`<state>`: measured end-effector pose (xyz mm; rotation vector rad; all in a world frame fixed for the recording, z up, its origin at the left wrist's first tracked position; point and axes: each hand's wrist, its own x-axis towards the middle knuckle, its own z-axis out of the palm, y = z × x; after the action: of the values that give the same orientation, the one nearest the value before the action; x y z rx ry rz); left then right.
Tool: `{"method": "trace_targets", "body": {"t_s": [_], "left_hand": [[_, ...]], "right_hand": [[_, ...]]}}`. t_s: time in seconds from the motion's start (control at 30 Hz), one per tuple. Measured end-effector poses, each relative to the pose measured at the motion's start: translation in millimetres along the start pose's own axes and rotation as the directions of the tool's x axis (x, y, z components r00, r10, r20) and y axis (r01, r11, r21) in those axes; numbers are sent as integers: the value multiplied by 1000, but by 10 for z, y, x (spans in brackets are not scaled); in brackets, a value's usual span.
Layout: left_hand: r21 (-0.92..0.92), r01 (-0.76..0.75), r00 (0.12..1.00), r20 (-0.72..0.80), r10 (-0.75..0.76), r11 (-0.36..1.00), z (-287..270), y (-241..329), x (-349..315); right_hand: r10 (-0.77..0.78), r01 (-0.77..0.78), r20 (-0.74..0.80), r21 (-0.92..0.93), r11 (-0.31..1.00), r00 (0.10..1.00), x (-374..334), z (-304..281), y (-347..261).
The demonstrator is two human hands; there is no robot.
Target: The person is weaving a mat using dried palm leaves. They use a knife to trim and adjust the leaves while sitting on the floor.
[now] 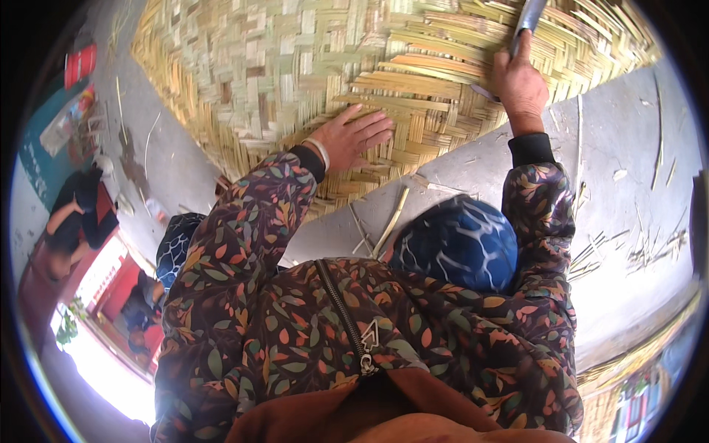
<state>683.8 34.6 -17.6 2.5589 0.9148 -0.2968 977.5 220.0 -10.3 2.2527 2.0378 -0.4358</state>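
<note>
The left hand (353,139) lies palm down on the woven mat (288,74), its fingers spread, with a pale band (319,151) at the wrist. The right hand (521,85), farther off to the right, is curled around a grey tool (527,28), the index finger stretched along it; the tool's far end is cut off at the top, and its kind is hard to make out. The mat fills the far middle of the scene, lying beneath both hands — its far edge out of view, its weave blurred in places. Some loose strips stick out near the right hand.

Nearer, 2 blue patterned knees show, the left 1 mostly hidden by the sleeve of the floral jacket (428,325). On the grey floor (628,140), split strips (591,249) are scattered to the right. Far left stands a red container (80,65) — nearer on that side, 2 people are small and indistinct.
</note>
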Motion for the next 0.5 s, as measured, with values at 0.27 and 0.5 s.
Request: {"method": "trace_targets", "body": {"t_s": [0.27,0.5], "left_hand": [[134,-6,994,110,-9,991,5,13,52],[51,-54,983,180,44,997,-149,-72,79]], "right_hand": [[-41,43,99,-21,999,994,18,-82,40],[-11,29,240,-71,997,971,130,-108,11]]}}
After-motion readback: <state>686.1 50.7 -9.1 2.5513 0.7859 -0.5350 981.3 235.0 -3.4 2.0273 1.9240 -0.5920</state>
